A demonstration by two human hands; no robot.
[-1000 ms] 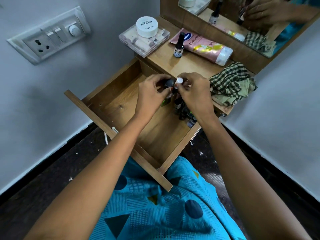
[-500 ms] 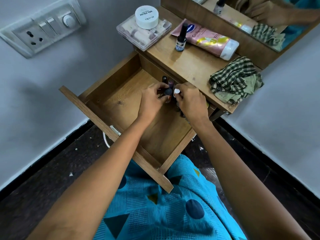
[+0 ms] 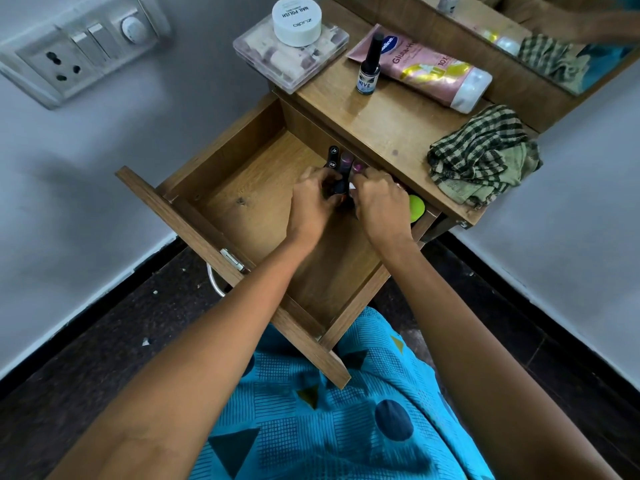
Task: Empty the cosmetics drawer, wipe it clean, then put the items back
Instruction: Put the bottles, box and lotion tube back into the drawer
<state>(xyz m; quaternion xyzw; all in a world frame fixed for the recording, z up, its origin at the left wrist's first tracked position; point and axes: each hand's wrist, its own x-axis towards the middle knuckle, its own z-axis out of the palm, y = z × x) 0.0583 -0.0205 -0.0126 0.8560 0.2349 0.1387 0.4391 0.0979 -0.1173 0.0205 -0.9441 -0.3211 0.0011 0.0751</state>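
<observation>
— What has changed since a second ago?
— Both hands have sunk from the edge of the tabletop [image 3: 388,126] into the back of the open wooden drawer [image 3: 242,216]. Its bare floor spreads to the left of the grip.
— And the hands themselves?
— The left hand [image 3: 311,202] curls its fingers round a dark tube [image 3: 341,183]. The right hand [image 3: 379,202] is bunched against it. I cannot tell what it grips; only a white speck [image 3: 352,186] shows between the two.
— What is close by?
— Just beyond the fingers stand slim cosmetic tubes [image 3: 334,157], black and purple, partly hidden by the knuckles. Right of the grip, a bright green item [image 3: 416,207] is half covered by the tabletop.
</observation>
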